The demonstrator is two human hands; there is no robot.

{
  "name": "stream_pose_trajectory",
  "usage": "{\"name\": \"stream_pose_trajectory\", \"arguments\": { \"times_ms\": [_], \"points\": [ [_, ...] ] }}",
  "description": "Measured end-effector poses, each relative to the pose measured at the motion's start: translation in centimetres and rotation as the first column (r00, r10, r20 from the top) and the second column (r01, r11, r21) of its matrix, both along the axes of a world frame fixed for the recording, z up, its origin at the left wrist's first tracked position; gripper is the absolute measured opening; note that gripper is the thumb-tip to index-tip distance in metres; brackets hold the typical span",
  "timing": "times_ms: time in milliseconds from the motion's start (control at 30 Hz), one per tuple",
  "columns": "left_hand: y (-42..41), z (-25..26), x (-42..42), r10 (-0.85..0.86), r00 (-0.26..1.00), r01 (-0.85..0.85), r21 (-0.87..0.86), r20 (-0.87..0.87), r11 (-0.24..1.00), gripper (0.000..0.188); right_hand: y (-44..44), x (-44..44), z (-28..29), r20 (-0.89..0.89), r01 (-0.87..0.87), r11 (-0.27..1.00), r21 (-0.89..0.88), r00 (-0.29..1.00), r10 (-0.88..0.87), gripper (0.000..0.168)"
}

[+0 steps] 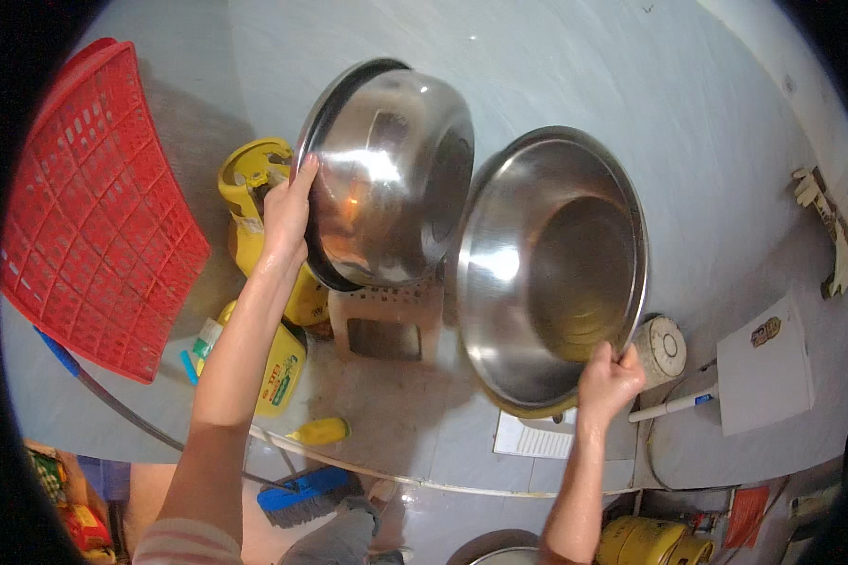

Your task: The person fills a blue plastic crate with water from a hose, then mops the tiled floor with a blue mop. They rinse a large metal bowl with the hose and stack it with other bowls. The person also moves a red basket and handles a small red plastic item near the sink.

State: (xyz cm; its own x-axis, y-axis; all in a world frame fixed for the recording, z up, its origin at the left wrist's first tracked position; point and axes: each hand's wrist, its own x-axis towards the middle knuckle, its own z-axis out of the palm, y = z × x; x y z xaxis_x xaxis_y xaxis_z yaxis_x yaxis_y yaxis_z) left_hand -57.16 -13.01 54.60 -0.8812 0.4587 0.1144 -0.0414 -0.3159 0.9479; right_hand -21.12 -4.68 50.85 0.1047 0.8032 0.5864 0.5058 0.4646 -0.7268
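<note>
My left hand [289, 215] grips the rim of a stainless steel basin [396, 176], thumb on its outside wall; the basin is tilted, with its rounded outside and base turned to the right. Gripped at its lower right rim by my right hand [610, 381], a second stainless steel basin [502, 261] is tilted with its hollow inside facing me. The two basins are held side by side, close together. Whether they touch I cannot tell. Behind and below the first basin is a plastic stool [385, 335] with holes in its seat.
A red plastic basket [106, 212] stands at left. Near it are a yellow gas cylinder [247, 240], a yellow jug [283, 371] and a yellow bottle [323, 431]. A blue broom head [307, 494] lies below. A white squat toilet [533, 434] and white cistern [764, 367] are at right.
</note>
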Motion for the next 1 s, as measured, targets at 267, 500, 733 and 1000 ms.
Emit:
{"name": "stream_pose_trajectory", "arguments": {
  "times_ms": [267,500,733,1000],
  "points": [
    [-0.7,-2.6,3.9,-0.119,0.665,-0.106,-0.252,-0.737,0.962,0.027,4.8,-9.9,-8.3,-0.778,-0.397,0.83,-0.391,0.624,-0.067,0.008],
    [-0.8,-12.0,4.1,-0.453,0.101,-0.042,-0.459,-0.886,0.888,0.025,3.5,-10.6,-15.6,-0.945,-0.722,0.624,-0.297,0.131,-0.298,0.047],
    [-0.9,-16.6,2.1,-0.691,0.005,0.091,-0.687,-0.723,0.721,0.034,4.2,-11.6,-16.4,-0.931,-0.745,0.558,-0.366,0.284,-0.23,0.05],
    [-2.0,-15.9,0.7,-0.267,0.433,-0.214,-0.386,-0.861,0.897,0.024,2.3,-13.6,-18.3,-0.817,-0.727,0.374,-0.576,0.531,-0.225,0.037]
  ]
}}
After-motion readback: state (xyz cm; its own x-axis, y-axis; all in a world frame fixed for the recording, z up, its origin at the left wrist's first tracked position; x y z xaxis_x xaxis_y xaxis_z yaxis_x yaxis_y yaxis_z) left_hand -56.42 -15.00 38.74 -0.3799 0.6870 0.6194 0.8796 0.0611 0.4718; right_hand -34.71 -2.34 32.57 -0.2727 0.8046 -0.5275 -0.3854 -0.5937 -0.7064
